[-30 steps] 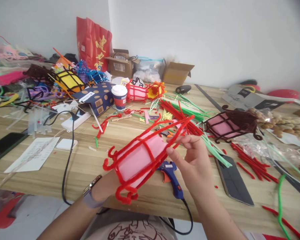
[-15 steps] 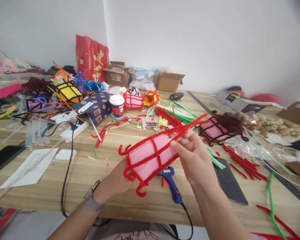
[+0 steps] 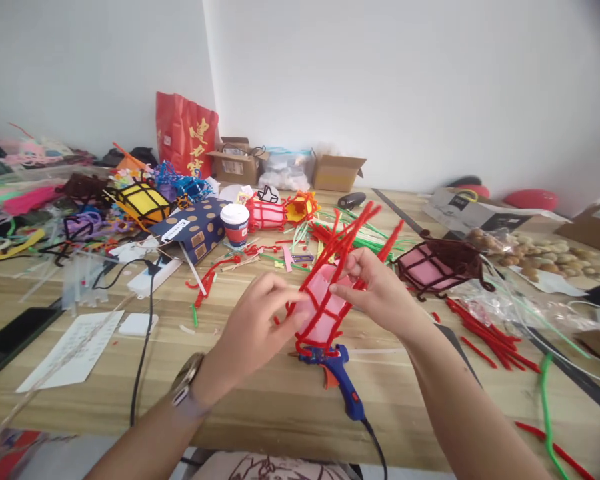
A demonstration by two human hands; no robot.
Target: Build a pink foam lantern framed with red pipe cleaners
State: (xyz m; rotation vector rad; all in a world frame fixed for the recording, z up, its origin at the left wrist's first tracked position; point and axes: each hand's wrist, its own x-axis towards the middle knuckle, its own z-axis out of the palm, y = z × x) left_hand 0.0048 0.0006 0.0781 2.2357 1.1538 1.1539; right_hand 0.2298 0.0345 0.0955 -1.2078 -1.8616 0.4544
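A lantern [image 3: 325,327] made of red pipe cleaners around pink panels stands tilted in front of me, its long loose pipe-cleaner ends fanning out at the top. My right hand [image 3: 375,287] pinches its upper right part between thumb and fingers. At its left side is my left hand [image 3: 260,327], thumb and forefinger apart, fingertips at the red frame; whether they touch it I cannot tell. A blue glue gun [image 3: 343,380] with an orange trigger lies on the table just below the lantern, whose lower end overlaps its front part in view.
A paper cup [image 3: 235,225] and a dotted navy box [image 3: 195,227] stand behind my left hand. A dark brown lantern [image 3: 437,263] and red pipe cleaners [image 3: 495,337] lie to the right. A black cable [image 3: 143,347] crosses the table at left, near a white card [image 3: 73,350].
My left hand has come out from behind the lantern's lower end to its left side. The lantern has swung more upright, its loose ends now spread upward, with my right hand still holding it.
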